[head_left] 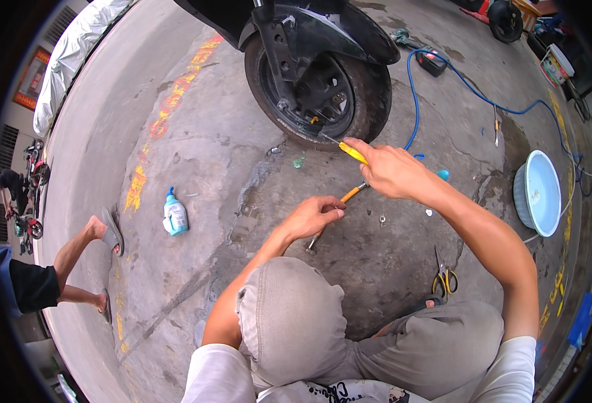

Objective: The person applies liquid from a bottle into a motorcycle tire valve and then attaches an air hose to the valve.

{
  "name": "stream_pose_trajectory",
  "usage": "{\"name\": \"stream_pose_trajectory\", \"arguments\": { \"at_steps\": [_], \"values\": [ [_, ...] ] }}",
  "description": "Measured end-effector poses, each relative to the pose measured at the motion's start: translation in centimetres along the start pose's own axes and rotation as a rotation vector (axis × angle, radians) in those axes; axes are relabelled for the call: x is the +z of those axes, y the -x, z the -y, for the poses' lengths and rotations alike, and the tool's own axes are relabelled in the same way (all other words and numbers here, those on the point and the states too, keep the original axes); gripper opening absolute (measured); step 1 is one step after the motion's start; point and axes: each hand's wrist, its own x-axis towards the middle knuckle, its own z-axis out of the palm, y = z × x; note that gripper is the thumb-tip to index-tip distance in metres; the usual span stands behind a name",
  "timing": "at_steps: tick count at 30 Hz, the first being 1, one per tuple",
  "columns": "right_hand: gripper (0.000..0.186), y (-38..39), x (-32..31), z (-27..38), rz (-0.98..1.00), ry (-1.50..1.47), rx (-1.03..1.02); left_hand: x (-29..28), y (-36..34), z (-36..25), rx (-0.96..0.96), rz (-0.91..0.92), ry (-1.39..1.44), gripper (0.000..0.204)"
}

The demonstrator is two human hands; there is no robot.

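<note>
- The right hand (393,171) is closed round the yellow tool (354,152).
- Its thin tip points at the low edge of the tyre (374,101). I can't tell if they touch.
- The left hand (316,216) has its fingers curled round the orange tool (355,192), low over the ground.
- The tyre is on the front wheel of the black scooter (356,40), ahead of both hands.
- The step looks like picking or prying at the tyre's edge.
- Next, that seems to need a steady right hand and a well-aimed tip.

Smooth plastic handle (354,152), matt rubber tyre (374,101), glossy fender (356,37), concrete ground (175,279) (rough, cracked).
</note>
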Motion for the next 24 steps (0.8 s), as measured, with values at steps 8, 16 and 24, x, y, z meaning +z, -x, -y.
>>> {"name": "stream_pose_trajectory", "arguments": {
  "at_steps": [8,16,24],
  "values": [
    [0.063,-4.1,2.8,0.3,-0.112,-0.094,-0.007,0.1,0.0,0.2,0.019,-0.028,0.014,0.037],
    [0.070,0.6,1.3,-2.2,0.265,-0.413,-0.084,-1.3,1.7,0.1,-0.091,0.010,0.054,0.035],
    [0.063,12.1,1.6,-12.6,-0.064,-0.815,0.411,-0.5,-1.5,-1.2,-0.093,-0.006,-0.054,0.035]
  ]
}}
